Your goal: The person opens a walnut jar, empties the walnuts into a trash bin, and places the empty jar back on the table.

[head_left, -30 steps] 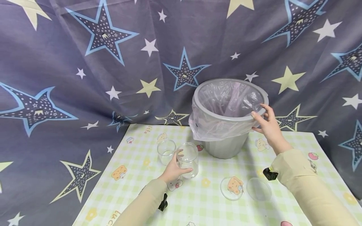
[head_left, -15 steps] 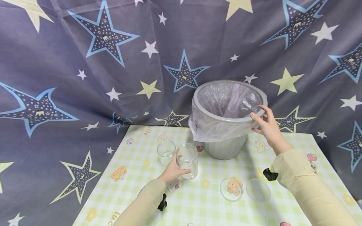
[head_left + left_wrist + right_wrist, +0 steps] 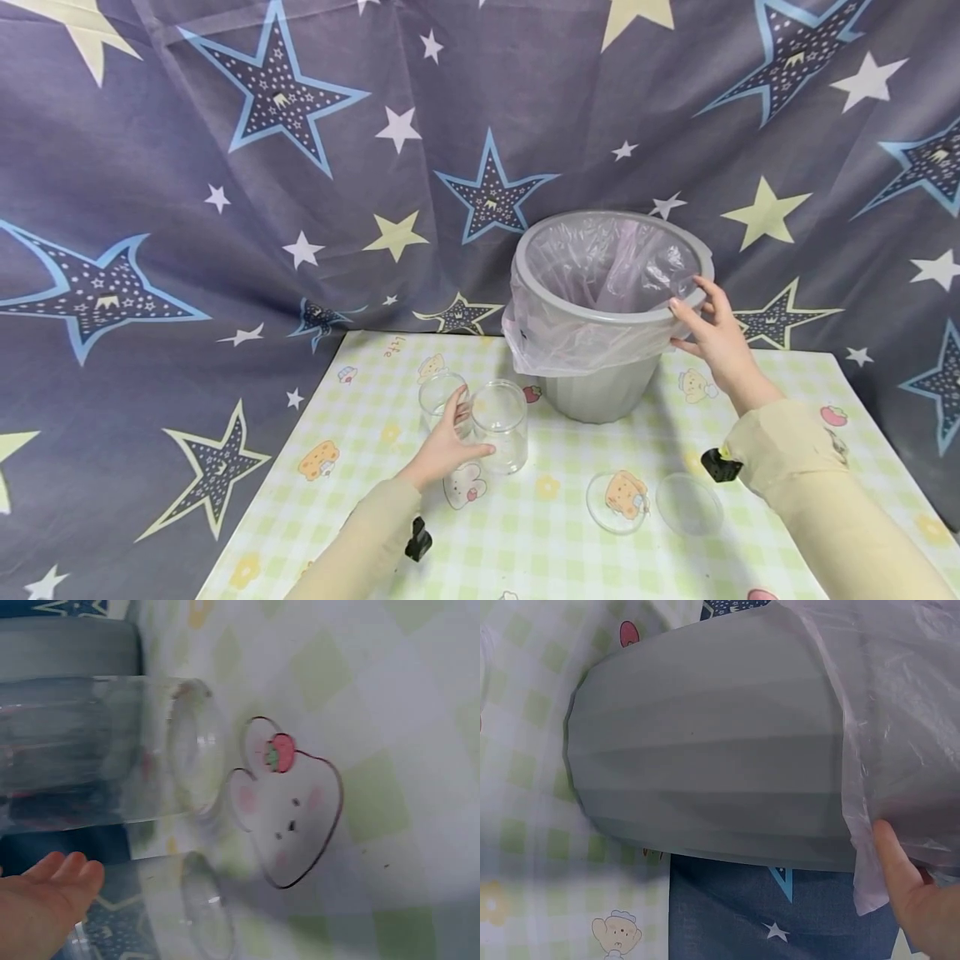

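Observation:
A tall clear jar point(image 3: 501, 429) stands upright on the table, with a shorter clear jar point(image 3: 441, 402) to its left. My left hand point(image 3: 444, 446) is beside the tall jar, fingers spread and apart from it in the left wrist view. Its fingertips overlap the shorter jar in the head view; whether they touch it I cannot tell. With my right hand point(image 3: 718, 337) I grip the right side of the rim of a grey trash can point(image 3: 600, 392). A translucent pinkish bin bag point(image 3: 570, 342) lines the can and folds over its rim. One finger presses the bag's outside.
Two clear round lids point(image 3: 617, 503) lie flat at the front right of the table. A checked, cartoon-printed cover point(image 3: 555, 550) lies over the tabletop. Behind it hangs a dark star-patterned cloth point(image 3: 345, 167), close to the trash can.
My left hand has let go of the tall jar and drawn back slightly to the left. The right hand stays on the trash can's rim.

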`<state>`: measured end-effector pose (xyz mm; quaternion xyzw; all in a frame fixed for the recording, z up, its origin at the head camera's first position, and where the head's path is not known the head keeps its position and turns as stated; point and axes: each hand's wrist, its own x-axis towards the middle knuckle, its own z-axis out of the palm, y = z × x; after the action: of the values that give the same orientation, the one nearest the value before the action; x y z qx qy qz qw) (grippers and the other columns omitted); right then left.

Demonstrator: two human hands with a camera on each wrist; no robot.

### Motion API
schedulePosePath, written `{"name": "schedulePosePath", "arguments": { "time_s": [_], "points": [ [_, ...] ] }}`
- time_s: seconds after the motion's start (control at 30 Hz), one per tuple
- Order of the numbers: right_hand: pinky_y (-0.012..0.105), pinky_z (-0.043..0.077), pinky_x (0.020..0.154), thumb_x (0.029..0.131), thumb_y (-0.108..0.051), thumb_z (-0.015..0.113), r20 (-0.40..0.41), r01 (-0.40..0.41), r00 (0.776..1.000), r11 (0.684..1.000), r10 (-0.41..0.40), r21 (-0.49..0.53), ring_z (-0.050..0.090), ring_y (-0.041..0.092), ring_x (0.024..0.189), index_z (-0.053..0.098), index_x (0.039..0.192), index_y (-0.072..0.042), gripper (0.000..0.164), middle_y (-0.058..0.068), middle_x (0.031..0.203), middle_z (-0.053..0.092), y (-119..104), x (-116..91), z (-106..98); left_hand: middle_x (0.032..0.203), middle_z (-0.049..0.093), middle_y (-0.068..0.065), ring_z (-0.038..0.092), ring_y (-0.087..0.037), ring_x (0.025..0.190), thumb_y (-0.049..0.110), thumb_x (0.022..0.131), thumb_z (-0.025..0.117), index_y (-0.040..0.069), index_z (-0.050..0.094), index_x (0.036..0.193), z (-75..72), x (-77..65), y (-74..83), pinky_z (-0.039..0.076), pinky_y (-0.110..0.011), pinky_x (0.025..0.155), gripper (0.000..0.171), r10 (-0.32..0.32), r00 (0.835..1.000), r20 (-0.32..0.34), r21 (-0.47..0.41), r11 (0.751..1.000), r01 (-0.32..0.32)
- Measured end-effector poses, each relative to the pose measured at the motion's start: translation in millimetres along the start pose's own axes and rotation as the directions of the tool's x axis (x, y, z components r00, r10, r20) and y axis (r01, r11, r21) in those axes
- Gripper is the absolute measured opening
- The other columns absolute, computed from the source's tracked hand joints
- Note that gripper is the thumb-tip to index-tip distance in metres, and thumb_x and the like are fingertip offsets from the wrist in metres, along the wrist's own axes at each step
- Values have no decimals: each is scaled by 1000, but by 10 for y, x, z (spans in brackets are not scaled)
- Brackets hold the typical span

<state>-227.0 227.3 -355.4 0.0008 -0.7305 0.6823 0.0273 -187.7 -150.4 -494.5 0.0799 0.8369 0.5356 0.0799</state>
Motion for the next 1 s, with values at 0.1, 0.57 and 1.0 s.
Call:
{"name": "schedulePosePath", "arguments": {
  "time_s": [0.1,0.57,1.0],
  "points": [
    [12,51,75,96,-32,52,10,-1,1000,999,0,40,13,47,140,4,153,-27,74,26,152,-6,36,-35,-34,145,35,-24,35,-42,133,17,76,79,7,16,150,-43,-39,23,30,-54,110,98,8,1000,-16,-14,1000,-8],
    [14,53,77,97,-13,52,12,138,990,976,-142,169,57,-2,93,38,136,-27,44,-7,112,46,480,-436,-241,124,56,-19,53,-35,116,21,87,68,1,49,127,-39,-230,-1,40,-51,102,48,44,993,-112,-4,999,-45],
    [11,52,74,95,5,46,55,248,965,962,-256,114,62,-4,92,52,124,-27,43,-14,106,62,853,-827,-717,102,65,-10,61,-26,99,12,92,59,-4,59,108,122,-423,-57,47,-47,93,22,64,998,19,50,997,-65]
  ]
}}
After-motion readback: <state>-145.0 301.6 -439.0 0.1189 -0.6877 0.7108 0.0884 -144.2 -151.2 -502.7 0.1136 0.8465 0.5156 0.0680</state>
